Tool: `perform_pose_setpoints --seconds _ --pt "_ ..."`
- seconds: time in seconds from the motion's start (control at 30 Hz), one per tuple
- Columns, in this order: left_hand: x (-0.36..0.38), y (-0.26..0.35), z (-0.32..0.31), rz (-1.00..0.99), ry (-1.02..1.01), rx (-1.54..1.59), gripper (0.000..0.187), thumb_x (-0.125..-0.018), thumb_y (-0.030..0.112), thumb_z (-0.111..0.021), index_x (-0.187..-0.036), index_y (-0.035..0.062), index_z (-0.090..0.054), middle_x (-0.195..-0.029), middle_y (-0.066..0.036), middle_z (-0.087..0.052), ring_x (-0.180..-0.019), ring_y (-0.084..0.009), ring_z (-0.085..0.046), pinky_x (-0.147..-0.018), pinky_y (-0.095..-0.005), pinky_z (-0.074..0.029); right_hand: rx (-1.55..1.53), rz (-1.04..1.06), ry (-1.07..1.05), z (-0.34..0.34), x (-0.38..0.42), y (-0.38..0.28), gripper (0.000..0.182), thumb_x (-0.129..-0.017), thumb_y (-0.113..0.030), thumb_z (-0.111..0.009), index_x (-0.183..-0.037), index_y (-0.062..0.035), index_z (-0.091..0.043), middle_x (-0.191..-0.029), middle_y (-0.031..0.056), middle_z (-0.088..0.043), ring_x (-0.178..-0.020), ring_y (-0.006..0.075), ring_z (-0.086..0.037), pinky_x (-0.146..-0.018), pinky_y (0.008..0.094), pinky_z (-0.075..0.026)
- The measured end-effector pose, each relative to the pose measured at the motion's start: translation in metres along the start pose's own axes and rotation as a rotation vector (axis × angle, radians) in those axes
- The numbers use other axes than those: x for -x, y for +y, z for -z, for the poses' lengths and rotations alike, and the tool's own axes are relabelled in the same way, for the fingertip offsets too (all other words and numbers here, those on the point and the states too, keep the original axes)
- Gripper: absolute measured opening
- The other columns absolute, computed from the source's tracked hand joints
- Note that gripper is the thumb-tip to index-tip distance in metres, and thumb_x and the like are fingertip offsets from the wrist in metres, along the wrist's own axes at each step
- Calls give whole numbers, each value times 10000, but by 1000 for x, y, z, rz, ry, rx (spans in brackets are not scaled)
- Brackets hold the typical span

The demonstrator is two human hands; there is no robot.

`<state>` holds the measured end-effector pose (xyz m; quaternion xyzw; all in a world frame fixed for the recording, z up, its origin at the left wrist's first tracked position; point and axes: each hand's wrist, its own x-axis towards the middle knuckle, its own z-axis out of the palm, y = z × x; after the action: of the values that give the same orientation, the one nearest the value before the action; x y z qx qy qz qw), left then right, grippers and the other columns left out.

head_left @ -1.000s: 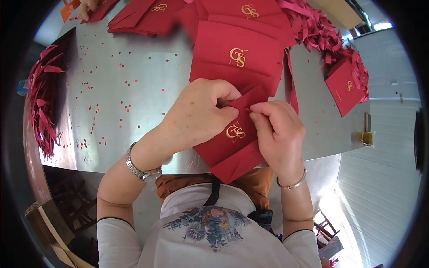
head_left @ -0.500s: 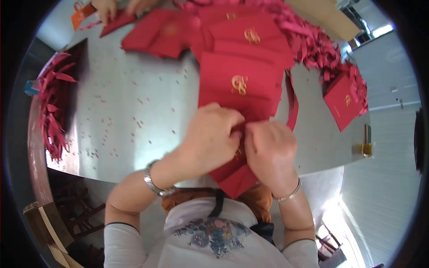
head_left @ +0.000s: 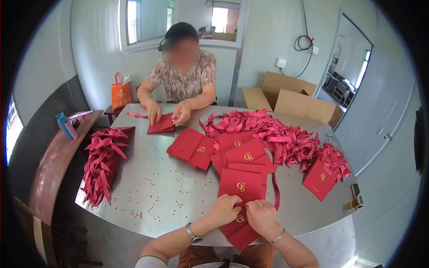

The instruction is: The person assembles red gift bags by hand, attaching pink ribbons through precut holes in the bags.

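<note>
At the table's near edge lies a red paper bag with a gold emblem, its lower part reaching over the edge. My left hand is closed at its left upper part, and my right hand is closed just beside it, fingers bent. Whatever thin piece the fingertips pinch is hidden. Directly beyond my hands, more red bags with gold emblems overlap in a stack. A loose red ribbon curves along the stack's right side.
Across the metal table, a co-worker handles a red bag. Ribbons are heaped at the back right, near a bag. A ribboned pile lies left. Behind stands a cardboard box; a small cup is at right.
The view has tilted up, bringing the co-worker and room into sight. My hands remain close together over the near bag.
</note>
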<state>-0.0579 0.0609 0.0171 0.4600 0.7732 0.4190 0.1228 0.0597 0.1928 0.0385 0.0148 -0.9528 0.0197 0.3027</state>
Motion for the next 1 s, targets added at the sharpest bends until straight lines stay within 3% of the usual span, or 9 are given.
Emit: perform_pose_setpoints --seconds 0.33,0.4,1.0 --pt "-1 2 -4 -26 -33 -50 260 -763 153 -663 -986 20 -681 -904 -168 -692 -905 -341 -632 -816 -424 -507 186 118 -134 1 -3 -10 113 -678 -127 -643 -685 -94 -535 -651 74 -579 -629 237 -601 -567 357 -487" --pt "-1 3 -4 -33 -14 -58 257 -764 157 -666 -981 20 -682 -906 -169 -693 -905 -341 -633 -814 -426 -506 -5 -58 -103 -3 2 -4 118 -705 -92 -672 -713 -67 -557 -663 94 -586 -633 279 -605 -582 398 -490" --pt "-1 6 -6 30 25 -4 233 -785 188 -674 -953 27 -685 -880 -162 -697 -895 -344 -640 -802 -448 -503 -156 -168 -35 8 2 -6 95 -752 -80 -670 -747 -71 -575 -677 90 -597 -638 278 -611 -584 405 -499"
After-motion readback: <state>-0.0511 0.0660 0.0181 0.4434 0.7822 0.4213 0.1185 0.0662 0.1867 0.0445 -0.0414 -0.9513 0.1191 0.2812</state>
